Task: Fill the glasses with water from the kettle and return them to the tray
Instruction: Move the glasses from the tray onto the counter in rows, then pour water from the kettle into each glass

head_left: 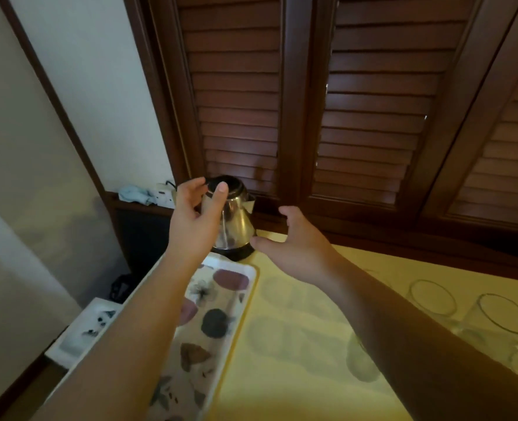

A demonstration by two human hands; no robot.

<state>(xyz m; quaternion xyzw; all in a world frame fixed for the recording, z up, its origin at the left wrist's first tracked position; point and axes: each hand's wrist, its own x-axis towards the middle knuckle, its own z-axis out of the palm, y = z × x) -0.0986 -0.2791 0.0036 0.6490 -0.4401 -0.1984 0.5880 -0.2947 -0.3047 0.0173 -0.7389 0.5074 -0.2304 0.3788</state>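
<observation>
The left hand (195, 214) spreads open around the top of the steel kettle (233, 220), thumb on its upper side, not clearly clasping it. The patterned tray (245, 287) lies below that hand. The right hand (294, 238) is open just beside the kettle's base. Two empty glasses (434, 299) stand well right of it.

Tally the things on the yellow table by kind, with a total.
Kettles: 1 — steel kettle on its black base.
Trays: 1 — patterned tray.
Glasses: 3 — two at right, one partly hidden behind the right forearm.
Total: 5
</observation>
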